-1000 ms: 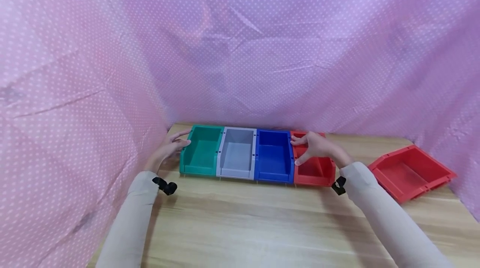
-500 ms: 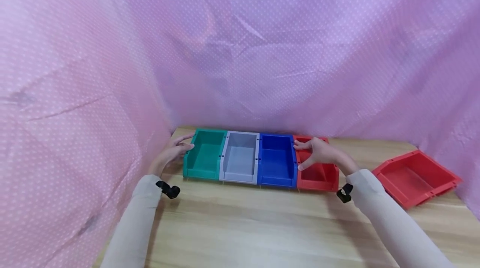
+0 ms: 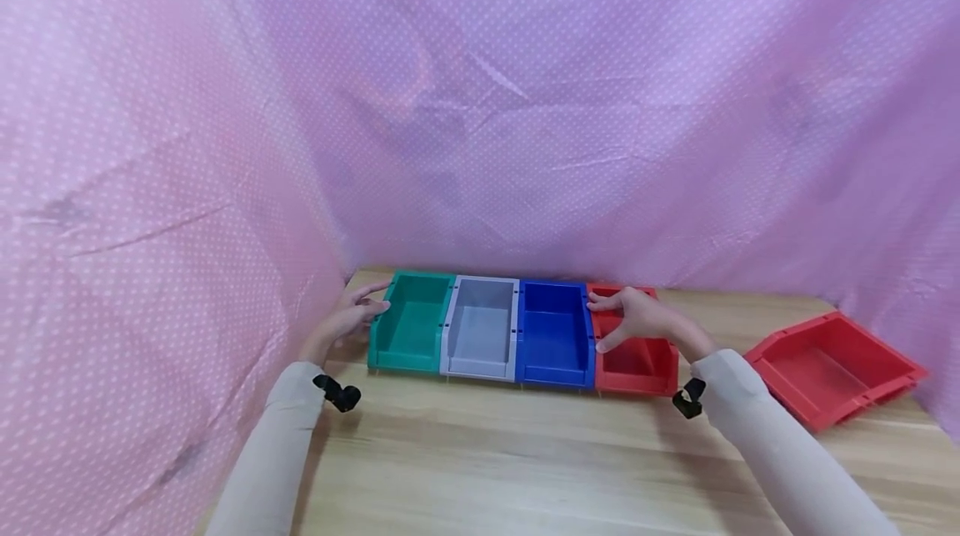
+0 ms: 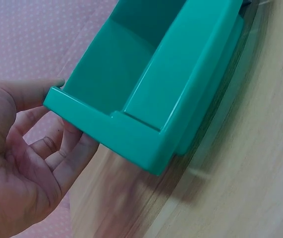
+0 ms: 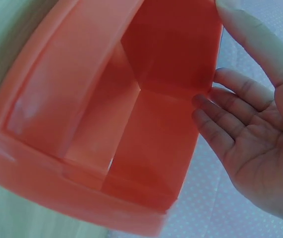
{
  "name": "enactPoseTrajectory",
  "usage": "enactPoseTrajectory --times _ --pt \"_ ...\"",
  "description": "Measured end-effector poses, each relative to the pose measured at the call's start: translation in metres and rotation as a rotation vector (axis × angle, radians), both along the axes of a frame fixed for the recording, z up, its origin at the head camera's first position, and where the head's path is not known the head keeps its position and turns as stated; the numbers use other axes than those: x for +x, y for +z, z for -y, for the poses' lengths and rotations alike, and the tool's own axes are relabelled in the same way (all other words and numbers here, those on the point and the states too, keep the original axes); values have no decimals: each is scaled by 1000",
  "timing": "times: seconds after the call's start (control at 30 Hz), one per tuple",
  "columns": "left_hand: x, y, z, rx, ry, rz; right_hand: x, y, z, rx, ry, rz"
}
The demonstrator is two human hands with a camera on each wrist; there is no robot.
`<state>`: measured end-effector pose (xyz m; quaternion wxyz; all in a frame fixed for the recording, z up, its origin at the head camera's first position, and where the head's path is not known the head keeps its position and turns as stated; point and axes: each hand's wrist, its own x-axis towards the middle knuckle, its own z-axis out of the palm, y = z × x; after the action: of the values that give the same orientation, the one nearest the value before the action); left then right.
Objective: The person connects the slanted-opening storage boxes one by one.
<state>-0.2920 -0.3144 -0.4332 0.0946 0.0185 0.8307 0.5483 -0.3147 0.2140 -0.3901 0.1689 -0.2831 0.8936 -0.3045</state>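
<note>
A row of storage bins stands side by side: a green bin (image 3: pixel 411 328), a grey bin (image 3: pixel 482 332), a blue bin (image 3: pixel 553 336) and a red bin (image 3: pixel 637 369). My left hand (image 3: pixel 352 315) holds the green bin at its outer left side. In the left wrist view its thumb meets the rim while bent fingers touch the wall lower down. Over the red bin reaches my right hand (image 3: pixel 637 318), fingers and thumb spread, tips at the border with the blue bin. In the right wrist view the palm faces the camera and fairly straight fingers touch the red bin's rim.
At the right of the wooden table (image 3: pixel 487 469) another red bin (image 3: pixel 832 369) lies at an angle; its doubled rim suggests stacked bins. Pink dotted cloth (image 3: pixel 480 144) hangs behind and beside the table. Each wrist carries a black camera mount (image 3: pixel 337 393).
The whole scene has shifted slightly down and right in the head view as the camera moved. Hands and bins keep the same places relative to each other.
</note>
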Motion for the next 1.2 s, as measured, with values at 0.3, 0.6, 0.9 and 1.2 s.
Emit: enactPoseTrajectory --times 0.3,0.6,0.9,1.2 --pt "14 -7 14 -23 7 35 3 -16 19 -18 -9 44" --pt "23 -12 29 -171 15 21 8 -20 38 -6 -15 54" --pt "13 8 32 -158 0 18 3 -6 45 36 -33 30" --pt "1 13 26 -164 7 47 1 3 39 90 -5 -6"
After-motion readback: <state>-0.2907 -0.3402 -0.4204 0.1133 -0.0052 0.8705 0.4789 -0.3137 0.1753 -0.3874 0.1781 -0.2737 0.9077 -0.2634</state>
